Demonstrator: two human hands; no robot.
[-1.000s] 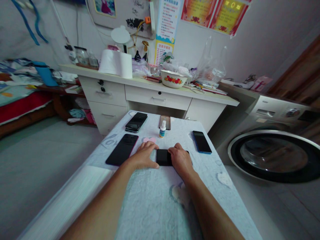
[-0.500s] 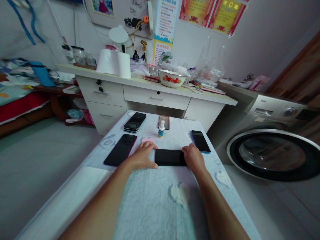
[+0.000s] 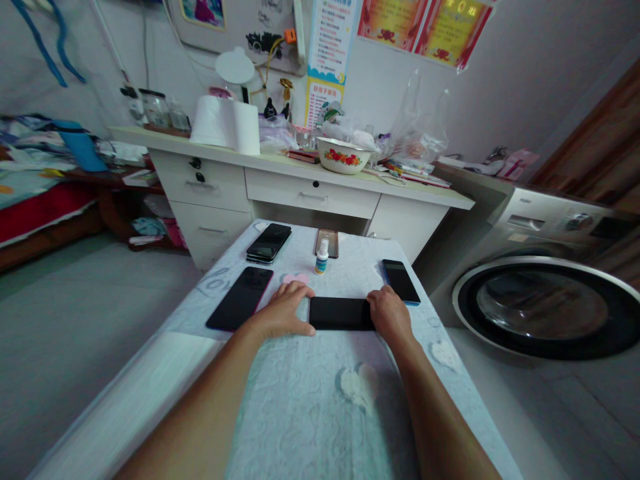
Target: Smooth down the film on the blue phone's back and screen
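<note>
A black smartphone point(image 3: 342, 314) lies flat and sideways on the cloth-covered table, its screen dark. My left hand point(image 3: 286, 311) grips its left end, thumb at the near corner and forefinger at the far corner. At the other end my right hand point(image 3: 391, 313) is closed over the phone's right edge, with some fingertips hidden. Left of my left hand lies a larger dark-screened device point(image 3: 241, 299) with a reddish edge. A phone with a blue edge point(image 3: 401, 282) rests just beyond my right hand. Behind the held phone stands a small white spray bottle point(image 3: 322, 257) with a blue-yellow label.
Stacked phones point(image 3: 269, 243) sit at the table's far left. A brownish phone case point(image 3: 327, 244) lies behind the bottle. Past the table is a white desk point(image 3: 285, 187) bearing a floral bowl point(image 3: 343, 157) and paper rolls point(image 3: 225, 125). A washing machine point(image 3: 540, 227) stands at right.
My right hand has slid slightly rightward along the phone, so a little more of the screen shows. My left hand keeps its place, and the view has shifted marginally.
</note>
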